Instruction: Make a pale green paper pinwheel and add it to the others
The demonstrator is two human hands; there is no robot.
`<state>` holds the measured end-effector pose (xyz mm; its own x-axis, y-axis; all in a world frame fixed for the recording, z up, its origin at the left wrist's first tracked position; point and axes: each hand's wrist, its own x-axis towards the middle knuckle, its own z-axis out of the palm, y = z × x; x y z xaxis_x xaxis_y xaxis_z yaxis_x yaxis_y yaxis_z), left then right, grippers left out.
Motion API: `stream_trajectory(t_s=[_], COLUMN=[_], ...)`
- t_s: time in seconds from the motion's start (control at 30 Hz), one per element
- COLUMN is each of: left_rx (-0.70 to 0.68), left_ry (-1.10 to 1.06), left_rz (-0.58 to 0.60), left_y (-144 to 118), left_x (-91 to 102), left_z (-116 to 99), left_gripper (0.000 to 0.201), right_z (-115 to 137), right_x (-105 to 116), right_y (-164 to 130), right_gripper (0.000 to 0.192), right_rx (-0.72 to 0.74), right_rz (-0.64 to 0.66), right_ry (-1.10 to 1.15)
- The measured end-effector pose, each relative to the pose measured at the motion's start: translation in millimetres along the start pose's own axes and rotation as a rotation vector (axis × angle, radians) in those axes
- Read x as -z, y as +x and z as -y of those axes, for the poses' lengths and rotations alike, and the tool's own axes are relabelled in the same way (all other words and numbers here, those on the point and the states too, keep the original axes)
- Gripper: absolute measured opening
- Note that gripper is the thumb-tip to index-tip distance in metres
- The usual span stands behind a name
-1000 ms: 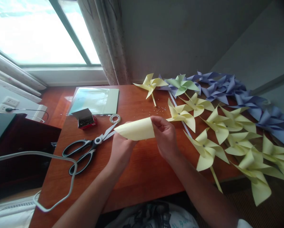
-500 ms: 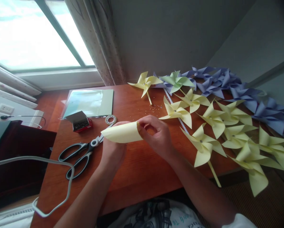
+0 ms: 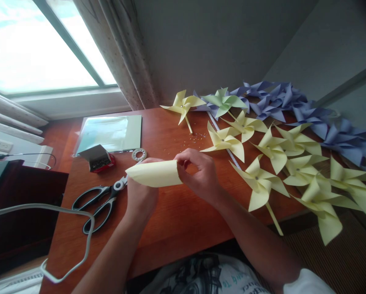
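Note:
A curved sheet of pale yellow paper (image 3: 154, 173) is held up above the wooden desk between my two hands. My left hand (image 3: 143, 195) supports it from behind and below; the paper covers most of those fingers. On the paper's right edge, the thumb and fingers of my right hand (image 3: 198, 173) pinch together. Left of my left hand lie scissors (image 3: 106, 200) with black and grey handles, their blades partly hidden behind the hand and paper. A roll of tape (image 3: 139, 154) rests just beyond the paper.
Yellow pinwheels (image 3: 264, 181) spread over the desk's right side, with a green pinwheel (image 3: 224, 102) and purple pinwheels (image 3: 293, 98) behind. A small open box (image 3: 101, 161) and a plastic-wrapped paper pack (image 3: 109, 132) lie at left. A white cable (image 3: 89, 237) loops over the left edge.
The view has shifted slightly, so everything sits a little further left. The yellow paper looks a bit more level. Both hands keep hold of it.

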<state>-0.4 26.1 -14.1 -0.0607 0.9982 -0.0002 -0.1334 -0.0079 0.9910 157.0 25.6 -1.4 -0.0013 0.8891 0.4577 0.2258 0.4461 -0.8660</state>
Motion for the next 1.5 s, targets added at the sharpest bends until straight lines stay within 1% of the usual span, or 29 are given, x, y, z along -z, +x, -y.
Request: stream_trajectory(t_s=[0.1, 0.23, 0.4, 0.53, 0.63, 0.8, 0.87, 0.97, 1.1, 1.17, 1.3, 1.4, 1.5], left_rx=[-0.021, -0.024, -0.046, -0.039, -0.009, 0.056, 0.075, 0.112, 0.124, 0.124, 0.131, 0.148, 0.129], left_ry=[0.049, 0.023, 0.021, 0.037, -0.036, -0.233, -0.256, -0.294, -0.331, -0.318, -0.313, -0.334, -0.349], left_rz=[-0.024, -0.051, -0.027, -0.018, -0.015, -0.019, -0.034, -0.069, -0.101, -0.099, -0.100, -0.113, -0.101], left_y=[-0.5, -0.3, -1.6, -4.3, -4.5, -1.2, -0.4, -0.4, -1.3, -1.7, -2.2, -2.5, -2.5], left_x=[1.5, 2.4, 2.6, -0.6, -4.5, -9.9, -11.1, -11.8, -11.2, -10.6, -10.6, -12.2, -13.4], left_z=[1.3, 3.3, 3.9, 0.5, -2.8, -6.9, -7.2, -6.9, -5.7, -5.2, -5.9, -8.1, -9.9], left_gripper=[0.021, 0.020, 0.017, 0.023, 0.026, 0.025, 0.026, 0.027, 0.029, 0.028, 0.027, 0.028, 0.028], right_z=[-0.2, 0.4, 1.4, 0.0, -2.6, -4.2, -3.2, -1.8, -2.0, -2.0, -0.4, 0.4, 0.1], right_x=[-0.8, -1.3, -0.2, 0.2, 0.3, -0.1, -0.5, -1.3, -2.2, -2.3, -2.1, -2.2, -2.2], right_y=[-0.5, -0.5, 0.1, -0.2, -1.2, -2.1, -1.9, -1.6, -1.5, -1.6, -2.3, -3.3, -4.1], right_gripper=[0.011, 0.011, 0.013, 0.014, 0.016, 0.015, 0.011, 0.011, 0.006, 0.005, 0.005, 0.002, 0.003], right_rx=[0.024, 0.048, 0.055, 0.015, -0.002, 0.035, 0.042, 0.051, 0.061, 0.039, -0.056, -0.119, -0.163], right_rz=[-0.012, -0.010, -0.014, -0.060, -0.049, -0.006, -0.005, 0.009, 0.050, 0.052, 0.042, 0.040, 0.052], right_ry=[0.000, 0.033, -0.004, -0.034, -0.040, 0.003, 0.033, 0.080, 0.118, 0.116, 0.118, 0.153, 0.199])
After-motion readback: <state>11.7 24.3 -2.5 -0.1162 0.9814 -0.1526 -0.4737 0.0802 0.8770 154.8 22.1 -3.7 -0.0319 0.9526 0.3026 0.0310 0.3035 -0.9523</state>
